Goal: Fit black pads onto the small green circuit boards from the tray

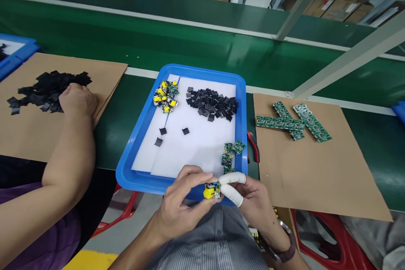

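Observation:
Between both hands, over the near rim of the blue tray (136, 183), is a small circuit board (211, 191) with a yellow component. My left hand (186, 202) pinches it from the left with thumb and fingers. White finger covers sit on the thumb and index finger of my right hand (249, 196), which grip the board's right side. Black heat-sink-like pieces (211, 103) lie heaped in the tray, with a few loose ones nearer me. Assembled boards with yellow parts (165, 96) are piled at the tray's upper left. Several small green boards (227, 159) lie along its right side.
Red-handled pliers (253, 147) lie right of the tray. Long green board panels (280, 122) rest on cardboard (316, 177). On the left, a co-worker's hand (78, 99) reaches into a black pile (47, 88). A metal post (348, 57) slants at the right.

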Motion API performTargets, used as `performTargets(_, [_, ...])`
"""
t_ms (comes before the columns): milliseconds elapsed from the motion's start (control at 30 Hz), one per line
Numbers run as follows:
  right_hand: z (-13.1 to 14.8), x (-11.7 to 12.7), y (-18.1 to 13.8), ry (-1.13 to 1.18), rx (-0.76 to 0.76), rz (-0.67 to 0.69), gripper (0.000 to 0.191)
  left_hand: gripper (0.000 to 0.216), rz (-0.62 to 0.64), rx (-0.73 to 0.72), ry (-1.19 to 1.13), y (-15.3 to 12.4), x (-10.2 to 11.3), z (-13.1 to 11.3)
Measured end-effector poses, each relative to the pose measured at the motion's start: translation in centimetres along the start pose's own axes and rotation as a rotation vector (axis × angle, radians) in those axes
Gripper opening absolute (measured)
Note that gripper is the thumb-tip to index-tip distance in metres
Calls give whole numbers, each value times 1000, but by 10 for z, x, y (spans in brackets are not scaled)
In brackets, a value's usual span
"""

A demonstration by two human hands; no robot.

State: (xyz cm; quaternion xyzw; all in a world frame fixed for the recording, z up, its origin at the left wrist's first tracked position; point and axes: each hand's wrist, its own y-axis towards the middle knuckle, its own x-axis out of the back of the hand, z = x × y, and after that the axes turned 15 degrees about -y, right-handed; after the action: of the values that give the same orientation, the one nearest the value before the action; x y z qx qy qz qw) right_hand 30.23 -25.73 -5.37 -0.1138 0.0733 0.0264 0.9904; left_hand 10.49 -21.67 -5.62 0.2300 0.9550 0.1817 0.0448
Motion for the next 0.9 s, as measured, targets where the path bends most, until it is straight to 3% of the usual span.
performTargets(133, [1, 1, -4, 70, -28, 31, 38, 65, -23, -17, -10, -4, 1, 2])
performTargets(300, [3, -4, -5, -14, -97, -11, 18, 59, 1, -55, -22, -3, 2, 0])
performTargets(600, [1, -14, 4, -80, -13, -64, 12, 54, 63, -190, 97, 4, -1, -1])
performTargets(800, [0, -17, 11, -4, 38, -68, 8, 52, -42, -72, 116, -4, -4, 1])
performTargets(900, [-8, -18, 7, -102, 132, -110, 24, 49, -58, 47, 97, -8, -2, 0])
